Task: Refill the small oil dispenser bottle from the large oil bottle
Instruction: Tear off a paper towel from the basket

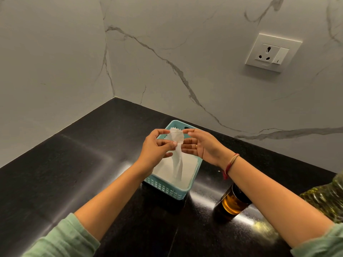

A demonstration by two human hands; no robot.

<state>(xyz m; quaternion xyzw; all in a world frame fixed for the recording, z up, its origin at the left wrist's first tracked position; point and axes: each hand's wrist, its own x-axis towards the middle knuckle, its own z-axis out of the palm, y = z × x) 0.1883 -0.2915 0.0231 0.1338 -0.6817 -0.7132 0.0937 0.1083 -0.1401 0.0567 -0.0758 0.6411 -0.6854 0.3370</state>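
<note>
- While both hands are raised over the teal plastic basket [167, 186], they hold a single paper tissue [177, 145] between them, probably drawn from the white stack lying in the basket to wipe oil off.
- The left hand [157, 145] pinches the tissue's left edge with its thumb and fingertips.
- The right hand [200, 145] seems to nip the top right corner between thumb and forefinger, its other fingers lying straight behind the sheet.
- The rest of the tissue hangs in a loose twist down to the stack.
- The small oil dispenser bottle [232, 203], dark glass with amber oil showing in it, stands upright on the black surface [92, 164] just right of the basket.
- It sits below the right forearm, nearer the person than either hand and touched by neither.
- The large oil bottle is not in view.
</note>
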